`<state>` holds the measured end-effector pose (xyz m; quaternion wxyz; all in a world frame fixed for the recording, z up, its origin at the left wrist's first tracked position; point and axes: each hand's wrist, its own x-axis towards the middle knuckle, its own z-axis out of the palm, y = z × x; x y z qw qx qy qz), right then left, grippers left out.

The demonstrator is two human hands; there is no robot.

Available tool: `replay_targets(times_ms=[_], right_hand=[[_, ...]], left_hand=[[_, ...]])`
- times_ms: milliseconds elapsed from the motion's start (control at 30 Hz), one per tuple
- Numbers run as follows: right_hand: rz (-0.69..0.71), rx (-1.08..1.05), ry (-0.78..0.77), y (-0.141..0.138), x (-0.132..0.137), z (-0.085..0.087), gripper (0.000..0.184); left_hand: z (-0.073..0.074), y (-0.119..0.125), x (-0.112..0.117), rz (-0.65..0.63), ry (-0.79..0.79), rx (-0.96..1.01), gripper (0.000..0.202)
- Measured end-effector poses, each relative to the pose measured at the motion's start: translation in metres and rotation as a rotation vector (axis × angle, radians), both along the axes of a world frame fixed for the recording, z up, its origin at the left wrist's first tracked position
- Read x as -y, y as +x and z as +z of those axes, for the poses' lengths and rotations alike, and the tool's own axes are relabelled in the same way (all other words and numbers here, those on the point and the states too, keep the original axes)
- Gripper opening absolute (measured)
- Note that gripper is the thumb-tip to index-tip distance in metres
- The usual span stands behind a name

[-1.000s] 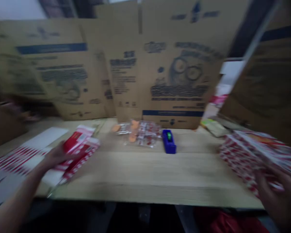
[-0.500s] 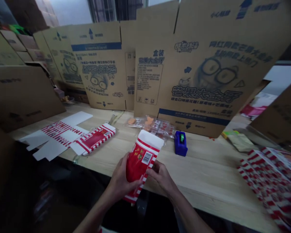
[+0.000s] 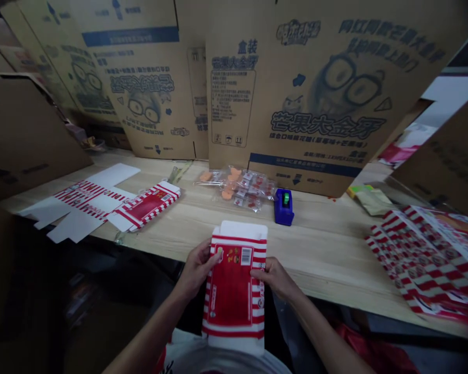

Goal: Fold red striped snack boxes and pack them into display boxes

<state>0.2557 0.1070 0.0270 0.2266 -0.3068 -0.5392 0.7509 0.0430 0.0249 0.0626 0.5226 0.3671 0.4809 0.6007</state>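
A red and white striped carton (image 3: 234, 291) faces me upright, close to my body at the table's front edge. Its white top flap stands up, and a barcode shows near the upper right. My left hand (image 3: 198, 267) grips the carton's left edge, thumb on the front. On the opposite edge, my right hand (image 3: 276, 278) pinches the side with its thumb in front. The fingers behind the carton are partly hidden. Beyond it on the table lie clear packets (image 3: 242, 189) with orange pieces inside, beside a blue tape dispenser (image 3: 284, 208) with a green roll.
To the left lie flat striped cartons (image 3: 150, 206) and an unfolded white blank (image 3: 89, 205). Printed cardboard boxes (image 3: 308, 98) wall off the back of the wooden table (image 3: 320, 249). A heap of striped cartons (image 3: 429, 265) covers the right end, near a yellow packet (image 3: 370, 200).
The carton has turned from a tilted, narrow view to face me squarely and come closer. My left thumb has moved up its edge. The view has dipped downward.
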Motion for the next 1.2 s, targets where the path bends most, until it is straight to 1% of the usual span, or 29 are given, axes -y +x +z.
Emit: replay_targets(times_ms=[33,67,100,200,233,267,333,367,433,467,533,567,600,667,700,733,767,833,900,933,967,1067,1133,1200], right_hand=[[0.030,-0.022,-0.003,0.000,0.003,-0.002,0.038],[0.017,-0.046,0.009,-0.001,0.004,-0.003,0.040],[-0.044,-0.067,0.035,-0.002,0.004,-0.005,0.043],[-0.322,-0.046,0.163,-0.005,-0.001,-0.011,0.049],[-0.378,-0.012,0.209,-0.005,-0.004,-0.014,0.049],[-0.400,0.026,0.257,-0.005,-0.007,-0.016,0.047],[-0.383,0.083,0.355,-0.003,-0.010,-0.021,0.040],[-0.366,0.099,0.400,-0.002,-0.010,-0.023,0.034],[-0.342,0.117,0.468,-0.002,-0.008,-0.024,0.023],[-0.342,0.123,0.481,-0.002,-0.007,-0.024,0.022],[-0.373,0.115,0.443,-0.003,-0.007,-0.022,0.020],[-0.384,0.096,0.388,-0.003,-0.008,-0.021,0.019],[-0.381,0.069,0.316,-0.004,-0.010,-0.019,0.024],[-0.311,0.023,0.178,-0.003,-0.015,-0.017,0.041],[-0.251,0.019,0.141,-0.003,-0.018,-0.016,0.041],[-0.197,0.032,0.135,-0.002,-0.020,-0.016,0.037],[-0.169,0.054,0.161,-0.001,-0.021,-0.016,0.030],[-0.181,0.103,0.280,0.001,-0.019,-0.019,0.022],[-0.218,0.129,0.408,0.003,-0.014,-0.022,0.021],[-0.219,0.129,0.441,0.003,-0.011,-0.024,0.021],[-0.210,0.126,0.446,0.003,-0.008,-0.025,0.022],[-0.191,0.134,0.389,0.003,-0.004,-0.025,0.024],[-0.176,0.176,0.367,0.001,-0.007,-0.022,0.022],[-0.165,0.210,0.358,-0.001,-0.012,-0.016,0.022]], left_hand=[[-0.003,-0.002,0.000,0.021,-0.003,0.026,0.048],[-0.007,-0.003,0.001,0.035,-0.021,0.046,0.052],[-0.012,-0.004,0.002,0.044,-0.042,0.054,0.057],[-0.028,-0.006,0.007,0.049,-0.057,0.032,0.070],[-0.033,-0.007,0.009,0.043,-0.056,0.024,0.071],[-0.037,-0.009,0.010,0.032,-0.060,0.019,0.071],[-0.042,-0.011,0.012,-0.009,-0.089,0.020,0.062],[-0.044,-0.011,0.011,-0.012,-0.101,0.014,0.055],[-0.045,-0.011,0.007,0.039,-0.097,-0.023,0.033],[-0.044,-0.011,0.004,0.081,-0.094,-0.033,0.024],[-0.042,-0.012,-0.005,0.152,-0.111,-0.020,0.024],[-0.040,-0.013,-0.010,0.164,-0.134,0.004,0.025],[-0.039,-0.016,-0.014,0.154,-0.163,0.039,0.025],[-0.038,-0.021,-0.022,0.053,-0.222,0.101,0.034],[-0.038,-0.024,-0.025,-0.021,-0.244,0.118,0.038],[-0.039,-0.027,-0.026,-0.088,-0.259,0.121,0.040],[-0.040,-0.030,-0.027,-0.132,-0.258,0.099,0.038],[-0.044,-0.033,-0.026,-0.133,-0.196,-0.042,0.030],[-0.048,-0.033,-0.023,-0.096,-0.110,-0.219,0.025],[-0.049,-0.033,-0.021,-0.096,-0.079,-0.285,0.023],[-0.049,-0.032,-0.019,-0.110,-0.061,-0.333,0.022],[-0.044,-0.031,-0.018,-0.150,-0.052,-0.442,0.021],[-0.039,-0.032,-0.020,-0.164,-0.039,-0.551,0.018],[-0.033,-0.034,-0.025,-0.178,-0.045,-0.593,0.019]])
